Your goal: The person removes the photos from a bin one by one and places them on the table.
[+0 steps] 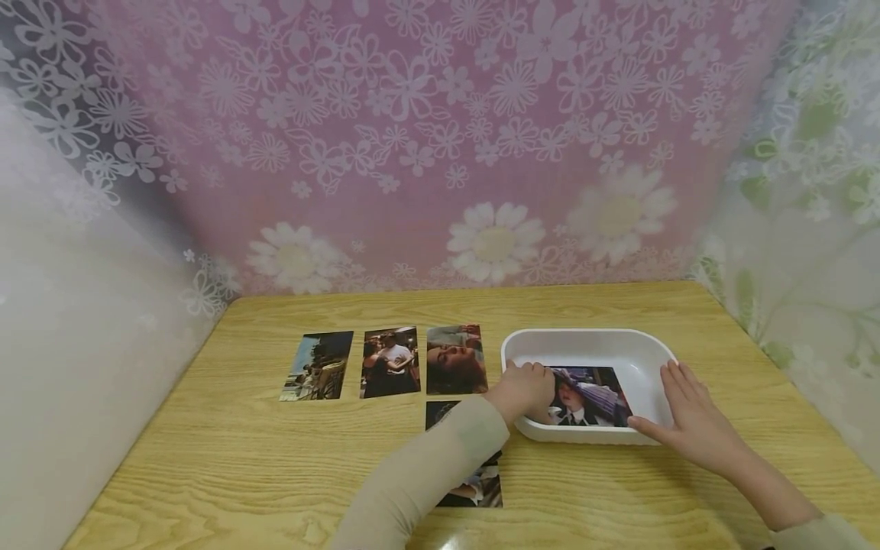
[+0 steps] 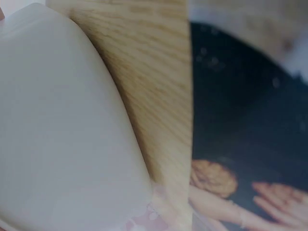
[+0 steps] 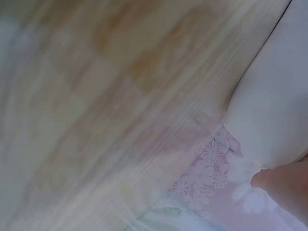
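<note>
A white tray (image 1: 598, 341) with rounded corners sits on the right part of the table. Inside it lies a glossy photo print (image 1: 591, 397) of a figure in a large purple hat. My left hand (image 1: 528, 391) reaches over the tray's left side, its curled fingers pinching the print's left edge; the fingertips are partly hidden. With extended fingers, my right hand (image 1: 697, 424) rests on the tray's right rim, thumb at the front rim. In the right wrist view, a fingertip (image 3: 279, 185) shows beside the tray (image 3: 274, 96). The left wrist view shows the tray's outer wall (image 2: 62, 120).
Left of the tray, three photo prints lie in a row: a landscape scene (image 1: 318, 367), a couple (image 1: 390, 363) and a reclining face (image 1: 456, 359). Below, more prints (image 1: 481, 489) lie partly under my left forearm. A pink floral backdrop (image 1: 412, 153) stands behind the wooden table (image 1: 227, 451).
</note>
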Action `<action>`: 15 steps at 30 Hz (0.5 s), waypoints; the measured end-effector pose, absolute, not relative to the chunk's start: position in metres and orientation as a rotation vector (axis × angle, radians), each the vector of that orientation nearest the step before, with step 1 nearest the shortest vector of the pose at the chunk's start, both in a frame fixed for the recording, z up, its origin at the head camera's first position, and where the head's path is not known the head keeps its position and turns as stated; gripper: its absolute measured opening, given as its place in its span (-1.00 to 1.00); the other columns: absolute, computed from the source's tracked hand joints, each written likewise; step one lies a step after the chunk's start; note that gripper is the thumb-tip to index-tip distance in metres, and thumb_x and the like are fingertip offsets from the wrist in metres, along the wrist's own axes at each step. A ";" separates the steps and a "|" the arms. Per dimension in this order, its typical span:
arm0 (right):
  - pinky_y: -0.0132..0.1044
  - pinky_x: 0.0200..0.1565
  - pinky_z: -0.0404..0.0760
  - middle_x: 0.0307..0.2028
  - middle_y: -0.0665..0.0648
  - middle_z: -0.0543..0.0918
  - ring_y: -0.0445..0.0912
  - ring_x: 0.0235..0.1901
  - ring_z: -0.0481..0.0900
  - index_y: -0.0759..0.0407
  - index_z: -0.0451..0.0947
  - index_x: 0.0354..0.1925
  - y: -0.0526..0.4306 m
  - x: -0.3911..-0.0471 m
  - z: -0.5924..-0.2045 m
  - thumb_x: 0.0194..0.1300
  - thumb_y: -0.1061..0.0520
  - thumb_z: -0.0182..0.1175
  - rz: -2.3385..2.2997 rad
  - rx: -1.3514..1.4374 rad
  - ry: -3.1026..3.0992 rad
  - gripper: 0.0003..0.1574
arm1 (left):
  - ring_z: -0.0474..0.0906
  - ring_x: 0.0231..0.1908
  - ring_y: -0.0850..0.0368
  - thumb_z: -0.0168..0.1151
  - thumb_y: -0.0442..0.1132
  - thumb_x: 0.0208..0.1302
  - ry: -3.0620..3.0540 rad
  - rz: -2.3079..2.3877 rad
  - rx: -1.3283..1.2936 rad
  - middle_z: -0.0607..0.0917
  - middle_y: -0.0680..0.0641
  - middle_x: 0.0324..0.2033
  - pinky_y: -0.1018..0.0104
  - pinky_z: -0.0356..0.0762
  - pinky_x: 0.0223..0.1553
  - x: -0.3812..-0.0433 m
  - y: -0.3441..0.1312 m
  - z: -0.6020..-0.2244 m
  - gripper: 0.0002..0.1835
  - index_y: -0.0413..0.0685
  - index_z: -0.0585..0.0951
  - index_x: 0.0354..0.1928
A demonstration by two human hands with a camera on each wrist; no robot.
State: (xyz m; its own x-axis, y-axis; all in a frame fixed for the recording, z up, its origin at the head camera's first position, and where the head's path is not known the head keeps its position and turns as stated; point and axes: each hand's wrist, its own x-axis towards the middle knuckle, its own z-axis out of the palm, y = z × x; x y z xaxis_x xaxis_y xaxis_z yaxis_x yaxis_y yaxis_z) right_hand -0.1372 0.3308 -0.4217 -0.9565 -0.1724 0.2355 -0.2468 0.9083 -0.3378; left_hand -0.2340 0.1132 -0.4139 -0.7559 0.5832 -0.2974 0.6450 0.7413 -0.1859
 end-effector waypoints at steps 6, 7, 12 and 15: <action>0.04 0.16 -0.47 0.20 0.61 -0.13 0.18 0.26 -0.48 0.66 -0.19 0.21 0.331 -0.137 -0.423 0.07 -0.20 0.19 0.548 0.308 -2.894 0.22 | 0.34 -0.09 0.19 0.22 0.33 -0.15 2.769 -0.376 0.982 0.40 0.05 -0.12 0.08 0.29 -0.02 -0.232 0.112 -0.414 -0.19 0.04 0.36 0.14; 0.04 0.16 -0.47 0.20 0.61 -0.13 0.18 0.26 -0.48 0.66 -0.19 0.21 0.331 -0.137 -0.423 0.07 -0.20 0.19 0.549 0.308 -2.894 0.22 | 0.34 -0.11 0.18 0.23 0.33 -0.16 2.778 -0.365 0.983 0.40 0.05 -0.14 0.10 0.31 -0.04 -0.232 0.112 -0.414 -0.19 0.04 0.37 0.12; 0.01 0.17 -0.48 0.20 0.62 -0.13 0.18 0.26 -0.48 0.67 -0.18 0.20 0.331 -0.137 -0.424 0.07 -0.19 0.20 0.542 0.316 -2.878 0.22 | 0.32 -0.16 0.16 0.27 0.30 -0.19 2.813 -0.318 0.980 0.40 0.04 -0.20 0.16 0.35 -0.11 -0.230 0.110 -0.413 -0.23 0.05 0.40 0.07; 0.03 0.16 -0.48 0.19 0.62 -0.13 0.18 0.26 -0.47 0.67 -0.18 0.20 0.330 -0.137 -0.425 0.06 -0.19 0.20 0.544 0.317 -2.871 0.22 | 0.31 -0.17 0.16 0.29 0.28 -0.19 2.818 -0.302 0.974 0.40 0.03 -0.22 0.19 0.36 -0.15 -0.230 0.110 -0.412 -0.26 0.06 0.42 0.04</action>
